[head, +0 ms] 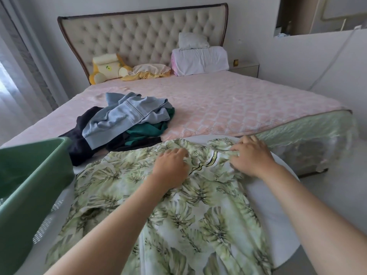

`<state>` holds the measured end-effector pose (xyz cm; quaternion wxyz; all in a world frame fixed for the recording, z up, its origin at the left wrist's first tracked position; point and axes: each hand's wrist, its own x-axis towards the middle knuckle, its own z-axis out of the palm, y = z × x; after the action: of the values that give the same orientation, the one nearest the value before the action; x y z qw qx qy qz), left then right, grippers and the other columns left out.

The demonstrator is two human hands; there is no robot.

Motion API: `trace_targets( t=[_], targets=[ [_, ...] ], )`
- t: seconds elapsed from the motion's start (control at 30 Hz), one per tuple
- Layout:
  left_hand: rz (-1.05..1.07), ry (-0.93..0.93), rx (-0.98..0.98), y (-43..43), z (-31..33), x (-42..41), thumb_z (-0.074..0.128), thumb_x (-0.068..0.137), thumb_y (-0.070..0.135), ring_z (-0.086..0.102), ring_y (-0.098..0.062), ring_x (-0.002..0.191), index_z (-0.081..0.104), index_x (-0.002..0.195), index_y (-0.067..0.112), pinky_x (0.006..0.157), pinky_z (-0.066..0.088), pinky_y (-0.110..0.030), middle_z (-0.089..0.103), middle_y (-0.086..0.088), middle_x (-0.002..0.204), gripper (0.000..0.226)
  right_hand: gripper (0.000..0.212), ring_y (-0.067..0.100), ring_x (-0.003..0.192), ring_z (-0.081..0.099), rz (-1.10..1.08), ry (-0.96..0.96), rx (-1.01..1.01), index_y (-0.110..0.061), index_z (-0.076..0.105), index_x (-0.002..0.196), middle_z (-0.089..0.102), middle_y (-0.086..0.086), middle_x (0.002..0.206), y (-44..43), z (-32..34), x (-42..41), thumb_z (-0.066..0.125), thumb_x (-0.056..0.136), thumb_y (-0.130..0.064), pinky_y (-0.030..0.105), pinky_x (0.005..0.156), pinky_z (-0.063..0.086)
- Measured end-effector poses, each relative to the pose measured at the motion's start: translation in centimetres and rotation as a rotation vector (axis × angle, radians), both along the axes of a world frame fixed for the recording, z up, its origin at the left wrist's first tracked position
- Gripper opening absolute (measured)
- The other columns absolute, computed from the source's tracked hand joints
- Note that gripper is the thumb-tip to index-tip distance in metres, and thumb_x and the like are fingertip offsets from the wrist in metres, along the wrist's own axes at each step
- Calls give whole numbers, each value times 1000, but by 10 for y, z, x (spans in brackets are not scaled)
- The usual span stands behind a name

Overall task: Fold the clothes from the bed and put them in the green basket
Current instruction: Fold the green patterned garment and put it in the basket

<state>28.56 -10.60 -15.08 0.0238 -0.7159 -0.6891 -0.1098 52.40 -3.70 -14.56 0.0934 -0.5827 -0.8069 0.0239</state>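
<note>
A leaf-print green and white garment (178, 215) lies spread over a white round surface (278, 195) in front of me. My left hand (170, 165) presses on its upper middle, fingers curled into the cloth. Near the collar, my right hand (252, 155) pinches a bunched fold of the same garment. The green basket (29, 185) stands at the left, beside the garment. On the pink bed (238, 108) lies a pile of clothes: a light blue piece (127, 114) on top, dark green (151, 130) and black (83, 143) pieces under it.
At the tufted headboard (139, 36) sit white pillows (198, 58), a yellow plush toy (107, 68) and a yellow and cream cloth (149, 71). A nightstand (246, 68) and white wall stand at the right, curtains at the left. Floor shows at the lower right.
</note>
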Motion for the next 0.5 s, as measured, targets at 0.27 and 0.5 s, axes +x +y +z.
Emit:
trace_targets(
  t=[0.27, 0.5],
  targets=[
    [-236, -179, 1, 25, 11, 80, 45, 98, 18, 60, -26, 115, 35, 150, 27, 87, 53, -38, 50, -2, 146, 53, 31, 27, 87, 60, 144, 289, 29, -18, 59, 71, 61, 3, 78, -5, -5, 5, 60, 93, -39, 35, 71, 34],
    [6, -481, 48, 33, 28, 56, 40, 94, 0, 63, -18, 73, 65, 99, 15, 61, 58, -34, 64, 1, 83, 29, 26, 9, 73, 56, 156, 595, -99, -27, 63, 80, 60, -10, 76, -8, 10, 3, 72, 85, -50, 28, 63, 40]
  ],
)
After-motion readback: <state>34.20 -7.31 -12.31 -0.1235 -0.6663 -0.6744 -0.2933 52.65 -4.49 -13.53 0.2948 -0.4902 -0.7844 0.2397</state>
